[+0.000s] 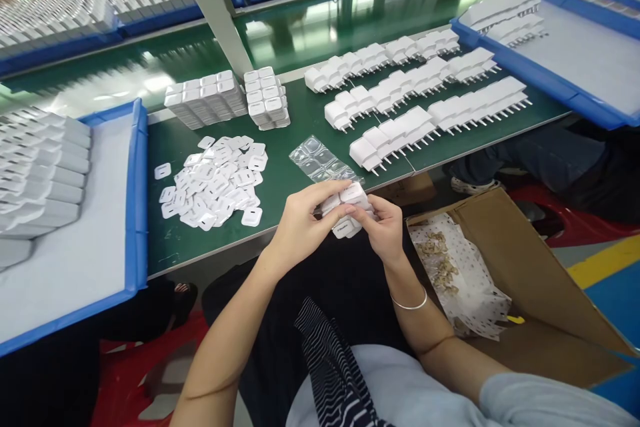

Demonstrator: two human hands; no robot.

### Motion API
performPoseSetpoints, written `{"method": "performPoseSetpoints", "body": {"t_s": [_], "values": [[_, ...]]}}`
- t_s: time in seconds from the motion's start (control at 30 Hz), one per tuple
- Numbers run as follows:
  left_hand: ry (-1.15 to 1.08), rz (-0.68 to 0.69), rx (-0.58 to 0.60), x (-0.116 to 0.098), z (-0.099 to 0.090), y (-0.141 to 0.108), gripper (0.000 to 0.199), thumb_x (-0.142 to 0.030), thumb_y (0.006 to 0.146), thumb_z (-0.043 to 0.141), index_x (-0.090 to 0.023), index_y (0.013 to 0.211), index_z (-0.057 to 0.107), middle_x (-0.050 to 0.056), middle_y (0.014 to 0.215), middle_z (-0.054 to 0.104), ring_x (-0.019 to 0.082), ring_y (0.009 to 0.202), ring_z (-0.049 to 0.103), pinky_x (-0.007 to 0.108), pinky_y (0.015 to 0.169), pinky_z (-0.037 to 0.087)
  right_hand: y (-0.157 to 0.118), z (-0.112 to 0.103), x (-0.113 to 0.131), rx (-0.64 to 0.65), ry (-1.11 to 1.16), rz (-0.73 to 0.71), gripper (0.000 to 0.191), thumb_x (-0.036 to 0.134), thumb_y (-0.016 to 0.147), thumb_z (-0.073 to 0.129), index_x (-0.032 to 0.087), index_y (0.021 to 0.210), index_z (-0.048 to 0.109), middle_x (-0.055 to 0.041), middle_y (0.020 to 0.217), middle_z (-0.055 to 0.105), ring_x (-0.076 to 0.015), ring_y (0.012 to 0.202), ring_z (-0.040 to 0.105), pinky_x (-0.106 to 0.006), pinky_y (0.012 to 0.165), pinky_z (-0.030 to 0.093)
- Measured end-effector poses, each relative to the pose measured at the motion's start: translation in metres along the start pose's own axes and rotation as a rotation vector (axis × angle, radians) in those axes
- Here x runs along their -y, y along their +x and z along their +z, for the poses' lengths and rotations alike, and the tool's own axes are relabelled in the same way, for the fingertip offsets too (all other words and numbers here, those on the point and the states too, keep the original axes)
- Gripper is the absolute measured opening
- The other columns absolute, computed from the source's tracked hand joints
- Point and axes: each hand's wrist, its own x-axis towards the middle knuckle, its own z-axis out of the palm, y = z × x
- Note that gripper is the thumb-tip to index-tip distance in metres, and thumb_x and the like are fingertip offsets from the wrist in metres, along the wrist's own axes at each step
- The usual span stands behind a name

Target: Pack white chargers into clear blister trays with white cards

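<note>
At the table's front edge, my left hand (306, 217) and my right hand (384, 223) are closed around a small stack of white square pieces (354, 195), thumbs nearly meeting on it. Just behind the stack, a clear plastic blister sheet (320, 159) lies on the green table. To the left is a loose pile of flat white squares (215, 180), each with a small dark slot. Behind that pile stand two blocks of stacked white pieces, a wide one (206, 99) and a narrower one (267, 97). Three rows of white plug housings (393, 137) with metal pins extend to the right.
A blue-rimmed tray (137, 200) with white housings stands at the left, another blue tray (550, 77) at the right. Below the table edge sits an open cardboard box (540, 267) with scraps. A metal post (215, 10) rises behind the stacks.
</note>
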Motion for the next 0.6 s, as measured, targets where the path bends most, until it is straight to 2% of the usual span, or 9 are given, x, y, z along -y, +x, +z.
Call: {"method": "performPoseSetpoints", "body": {"t_s": [0.2, 0.37, 0.5, 0.6], "values": [[-0.208, -0.174, -0.005, -0.005, 0.001, 0.007, 0.021, -0.034, 0.082, 0.077, -0.020, 0.097, 0.079, 0.008, 0.103, 0.078, 0.024, 0.096, 0.073, 0.036, 0.086, 0.059, 0.001, -0.002, 0.004, 0.075, -0.006, -0.065, 0.027, 0.040, 0.083, 0.074, 0.019, 0.069, 0.065, 0.0043, 0.058, 0.046, -0.0100, 0.053, 0.038, -0.022, 0.049, 0.034], [-0.316, -0.234, -0.075, -0.010, 0.009, 0.008, 0.014, -0.030, 0.078, 0.079, -0.018, 0.085, 0.080, 0.007, 0.093, 0.079, 0.021, 0.085, 0.073, 0.031, 0.077, 0.059, 0.004, 0.000, 0.007, 0.068, -0.006, -0.054, 0.034, 0.044, 0.082, 0.073, 0.019, 0.064, 0.060, 0.0041, 0.057, 0.042, -0.0102, 0.053, 0.036, -0.023, 0.048, 0.033], [-0.304, -0.227, -0.159, -0.009, 0.013, 0.006, 0.016, -0.029, 0.075, 0.082, -0.018, 0.086, 0.080, 0.008, 0.097, 0.079, 0.024, 0.094, 0.073, 0.036, 0.086, 0.059, 0.005, 0.003, 0.006, 0.026, 0.020, -0.014, 0.042, 0.048, 0.079, 0.075, 0.018, 0.058, 0.054, 0.0045, 0.055, 0.039, -0.0095, 0.051, 0.033, -0.023, 0.046, 0.030], [-0.349, -0.271, -0.147, -0.008, 0.011, 0.007, 0.022, -0.030, 0.072, 0.084, -0.018, 0.091, 0.081, 0.009, 0.098, 0.079, 0.024, 0.094, 0.074, 0.036, 0.086, 0.060, 0.005, 0.001, 0.004, 0.020, 0.055, 0.021, 0.044, 0.052, 0.077, 0.078, 0.018, 0.059, 0.056, 0.0041, 0.056, 0.041, -0.0102, 0.052, 0.034, -0.024, 0.048, 0.031]]}}
